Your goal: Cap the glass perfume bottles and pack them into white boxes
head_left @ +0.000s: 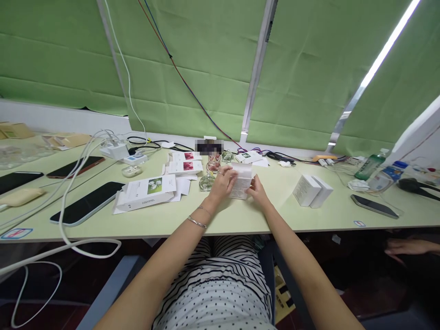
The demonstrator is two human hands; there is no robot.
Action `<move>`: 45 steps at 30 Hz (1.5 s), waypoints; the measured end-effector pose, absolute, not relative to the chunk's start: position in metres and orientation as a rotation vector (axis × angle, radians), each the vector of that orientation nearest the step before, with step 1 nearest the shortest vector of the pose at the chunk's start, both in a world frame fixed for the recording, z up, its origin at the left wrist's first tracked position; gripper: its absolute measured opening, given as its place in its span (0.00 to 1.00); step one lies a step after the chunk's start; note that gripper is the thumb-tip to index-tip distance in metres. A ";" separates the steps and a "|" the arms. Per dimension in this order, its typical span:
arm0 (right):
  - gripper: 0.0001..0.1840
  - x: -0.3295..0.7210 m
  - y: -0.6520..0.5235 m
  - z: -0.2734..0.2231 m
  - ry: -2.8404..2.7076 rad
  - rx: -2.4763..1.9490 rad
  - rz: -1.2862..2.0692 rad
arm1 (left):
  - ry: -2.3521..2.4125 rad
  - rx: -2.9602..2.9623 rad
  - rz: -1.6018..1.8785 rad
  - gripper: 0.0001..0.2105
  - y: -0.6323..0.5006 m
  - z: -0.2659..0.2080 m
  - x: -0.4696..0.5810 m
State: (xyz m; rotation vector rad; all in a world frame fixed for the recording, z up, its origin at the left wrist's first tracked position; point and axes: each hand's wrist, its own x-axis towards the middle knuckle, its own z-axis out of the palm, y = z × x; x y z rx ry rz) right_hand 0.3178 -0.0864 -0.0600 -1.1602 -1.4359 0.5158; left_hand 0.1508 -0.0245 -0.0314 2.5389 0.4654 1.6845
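So there's one small white cardboard carton with fine grey print (239,187) up front, just above the pale green counter (227,220) or resting on it, can't tell which. It sits between both hands. The right hand (257,190) is pinching its right edge between thumb and fingers. The left hand (223,182) has its fingers curled over the left side; can't tell how firm that grip is. Can't see what's inside the carton either.

Counting the rest: two small white boxes with grey print (306,190) stand side by side off to the right, contents hidden. Two white flat cartons with red pictures (189,167) lie behind the left hand, and a white carton with a green and white flower picture (146,191) tops a loose pile nearer the front edge, where I can't count the layers.

Beside the left hand there are at least four round, clear, glassy containers (206,184): a couple with something red in them, a couple looking greenish, too small to say more.

Phones: four, three on the left including a black one with a pale edge (87,204), plus one dark slim phone (374,206) at right. Behind that one stand a green clear plastic bottle with a white cap (371,166) and a clear bottle with a blue cap (388,176).
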 end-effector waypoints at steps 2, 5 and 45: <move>0.28 0.316 -0.088 -0.059 -1.434 -1.122 0.413 | 0.573 2.607 1.623 0.08 -0.025 -0.031 0.151; 0.30 0.314 -0.089 -0.058 -1.399 -1.086 0.240 | 0.646 2.637 1.583 0.09 -0.026 -0.032 0.152; 0.20 0.299 -0.070 -0.021 -1.061 -1.182 0.019 | 0.429 2.582 1.563 0.07 -0.025 -0.032 0.150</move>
